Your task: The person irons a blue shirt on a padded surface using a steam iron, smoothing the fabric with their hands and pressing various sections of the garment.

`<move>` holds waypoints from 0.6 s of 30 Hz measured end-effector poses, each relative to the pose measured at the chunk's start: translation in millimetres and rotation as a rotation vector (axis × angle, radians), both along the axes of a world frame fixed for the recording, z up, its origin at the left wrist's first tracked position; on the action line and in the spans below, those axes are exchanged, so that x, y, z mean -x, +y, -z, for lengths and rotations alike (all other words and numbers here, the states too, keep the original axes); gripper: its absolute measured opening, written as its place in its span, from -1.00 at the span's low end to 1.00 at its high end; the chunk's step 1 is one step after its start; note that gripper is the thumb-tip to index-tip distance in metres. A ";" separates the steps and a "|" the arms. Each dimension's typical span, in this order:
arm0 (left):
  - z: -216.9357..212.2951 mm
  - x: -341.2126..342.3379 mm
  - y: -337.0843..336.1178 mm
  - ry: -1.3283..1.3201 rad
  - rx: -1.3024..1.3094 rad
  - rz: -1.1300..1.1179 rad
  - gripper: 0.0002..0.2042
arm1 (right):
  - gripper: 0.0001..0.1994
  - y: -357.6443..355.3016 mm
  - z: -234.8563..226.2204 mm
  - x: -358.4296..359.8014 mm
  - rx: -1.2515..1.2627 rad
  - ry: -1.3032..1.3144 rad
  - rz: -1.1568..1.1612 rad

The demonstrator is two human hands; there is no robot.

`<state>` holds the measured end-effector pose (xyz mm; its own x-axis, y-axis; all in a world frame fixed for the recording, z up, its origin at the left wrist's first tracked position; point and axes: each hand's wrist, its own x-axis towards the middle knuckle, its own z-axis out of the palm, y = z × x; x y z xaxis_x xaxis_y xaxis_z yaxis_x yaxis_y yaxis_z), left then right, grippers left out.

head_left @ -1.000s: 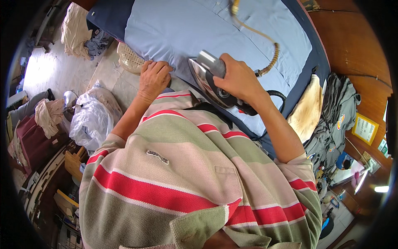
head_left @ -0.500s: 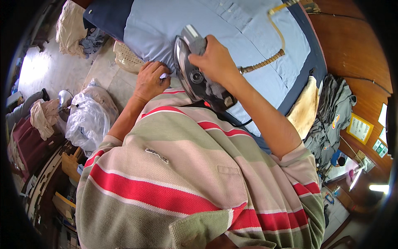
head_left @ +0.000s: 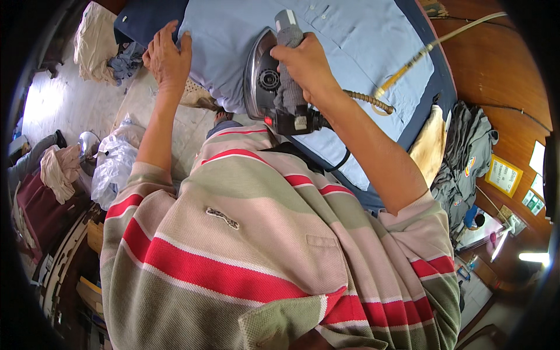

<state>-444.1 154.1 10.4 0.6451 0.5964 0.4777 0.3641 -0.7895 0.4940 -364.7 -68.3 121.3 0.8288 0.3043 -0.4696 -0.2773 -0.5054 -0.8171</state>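
My right hand is closed round the cloth-wrapped handle of a steam iron. The iron stands over the near left part of a light blue shirt, its tip toward the far side; whether its sole touches the cloth I cannot tell. The shirt lies spread on a dark navy ironing surface. My left hand is raised at the shirt's left edge, fingers apart and holding nothing. A ribbed hose runs from the iron's rear, near a yellowish tube.
Beige cloth lies on the floor at the far left, with a clear plastic bag nearer me. Right of the board hang dark grey garments and a cream cloth. A wooden wall closes the right side.
My left hand has let go of the shirt's near edge and moved up and left, its fingers opening. The iron has turned more upright and shifted slightly away from me. The yellowish tube has swung.
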 end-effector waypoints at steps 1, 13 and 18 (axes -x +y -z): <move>0.5 -6.4 4.6 0.087 -0.005 -0.053 -0.62 | -0.51 -1.0 -3.1 7.6 0.052 -0.048 -0.016; 4.2 -112.0 48.9 0.544 -0.105 0.048 -0.63 | -0.58 -48.7 -23.0 -28.6 0.060 -0.065 -0.224; 3.3 -152.6 55.1 0.461 -0.344 0.245 -0.73 | -0.58 -93.6 -41.0 -33.8 0.037 -0.016 -0.213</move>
<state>-291.5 209.2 7.1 0.9294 0.2664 0.2556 0.2674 -0.9631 0.0314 -330.9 -161.9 162.2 0.7552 0.4560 -0.4709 -0.1480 -0.5813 -0.8001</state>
